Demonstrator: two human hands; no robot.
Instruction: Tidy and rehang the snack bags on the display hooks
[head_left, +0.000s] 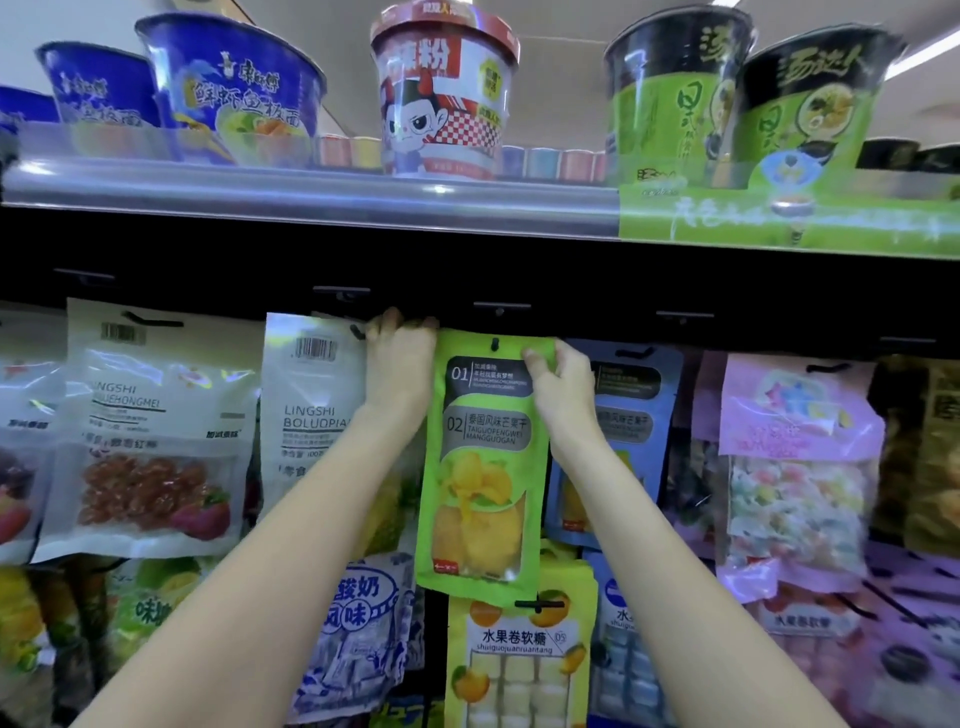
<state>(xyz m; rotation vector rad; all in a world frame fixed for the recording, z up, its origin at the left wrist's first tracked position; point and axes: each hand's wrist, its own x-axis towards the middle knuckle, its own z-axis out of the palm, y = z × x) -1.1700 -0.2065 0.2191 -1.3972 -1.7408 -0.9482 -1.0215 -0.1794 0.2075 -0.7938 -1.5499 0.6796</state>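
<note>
Under the shelf (311, 192), one green mango bag (483, 467) on its hook (495, 343), right hand (558, 382) pinching its top edge, left hand (402, 358) gripping its top left corner, five noodle cups (447, 88) above.

You get bright overhead light from the white ceiling strip lamps (930, 49); glare streaks the clear plastic shelf rail (311, 192), and wide-angle edges bend and blur.

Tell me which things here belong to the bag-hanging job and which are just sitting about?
In the job: green mango bag; its hook; left hand, up at the bag's top edge; right hand, pinching the bag's top.

Just sitting about: noodle cups on the shelf above; white bag; pink bag.
</note>
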